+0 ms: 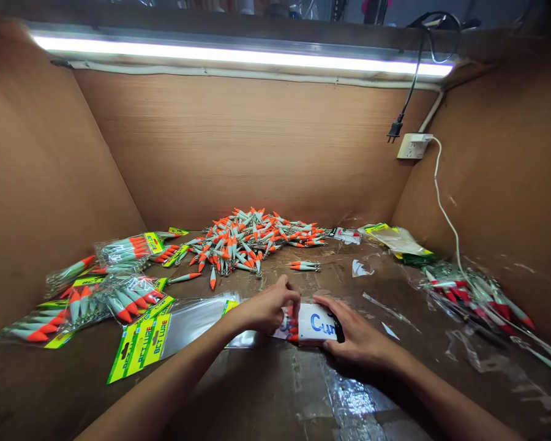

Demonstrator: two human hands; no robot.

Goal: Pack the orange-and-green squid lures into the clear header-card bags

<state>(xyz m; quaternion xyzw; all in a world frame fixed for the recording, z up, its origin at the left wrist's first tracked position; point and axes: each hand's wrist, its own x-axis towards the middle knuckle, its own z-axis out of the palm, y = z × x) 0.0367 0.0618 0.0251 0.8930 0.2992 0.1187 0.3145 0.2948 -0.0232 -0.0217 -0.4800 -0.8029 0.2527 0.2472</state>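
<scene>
My right hand grips a white block with blue handwritten letters, its dark end showing by the fingers. Close to the block's left edge, my left hand is closed with its fingers curled down; what they pinch is hidden. Orange tips of fishing lures show between this hand and the block. Under my left wrist, a clear plastic bag lies flat among yellow-green headed packaging bags. A few loose orange-and-white lures lie just beyond my hands.
A large heap of lures sits against the back panel. Packed lures are piled at left. More bags and red-and-white lures lie at right, near a white cable. A black plug hangs above.
</scene>
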